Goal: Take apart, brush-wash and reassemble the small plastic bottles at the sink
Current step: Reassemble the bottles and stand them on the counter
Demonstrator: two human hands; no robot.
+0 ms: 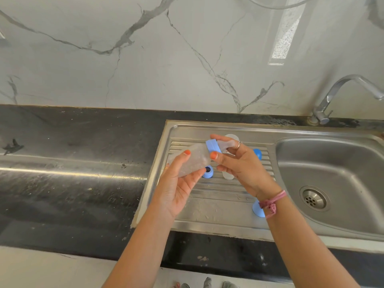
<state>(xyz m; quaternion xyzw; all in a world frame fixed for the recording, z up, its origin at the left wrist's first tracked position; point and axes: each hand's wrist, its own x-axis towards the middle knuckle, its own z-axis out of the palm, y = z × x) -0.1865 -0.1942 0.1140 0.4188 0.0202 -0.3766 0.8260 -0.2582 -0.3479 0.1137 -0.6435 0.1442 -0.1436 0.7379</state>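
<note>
bottle [190, 161]: held tilted above the drainboard [218, 206] | left hand [178, 183]: grip closed round the bottle body | right hand [239, 161]: grip closed on the blue collar [213, 145] and teat end | loose blue ring [208, 172]: lying on the drainboard beneath | sink basin [332, 163]: at right | bench [72, 163]: at left

Blue collar [213, 145], black veined counter [83, 163]

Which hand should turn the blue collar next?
Likely the right hand: its fingers already wrap the collar and teat, while the left hand grips the bottle body steady.
</note>
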